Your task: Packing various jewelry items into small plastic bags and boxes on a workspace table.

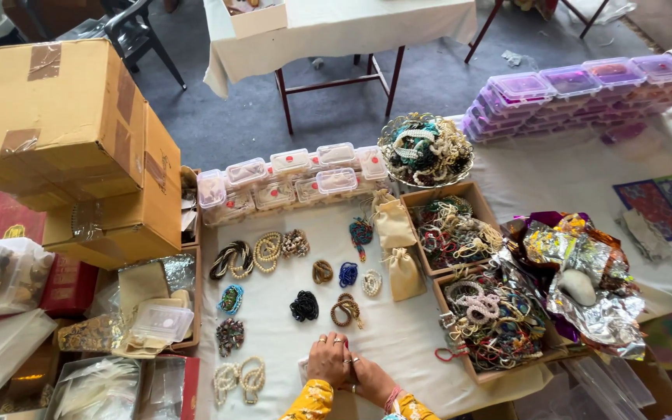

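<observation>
I am looking down at a bench [398,327] covered in a white cloth, with my two hands together at its near edge, at six o'clock in the view. My left hand [328,360] lies palm down, rings showing, its fingers [334,342] loosely curled and pressed onto a small pale thing on the cloth; my right hand [371,379] overlaps it from the four o'clock side, fingers tucked in against the left. The thing under them is mostly hidden, so I cannot tell for sure what it is or whether either hand truly grips it; it may be a small clear packet. Both sleeves are yellow with a flower print. Just beyond my hands, at twelve o'clock from them, sit a coiled brown bead bracelet [347,309] and a black bead bracelet [303,306], apart from each other. At nine o'clock from my hands lie two pearl bracelets [240,379] side by side. At two o'clock stands a cardboard tray [491,315] heaped with mixed bracelets. Farther off, two gold cloth pouches [398,249] lie near the middle, and a row of clear plastic boxes [289,180] runs along the far edge.
</observation>
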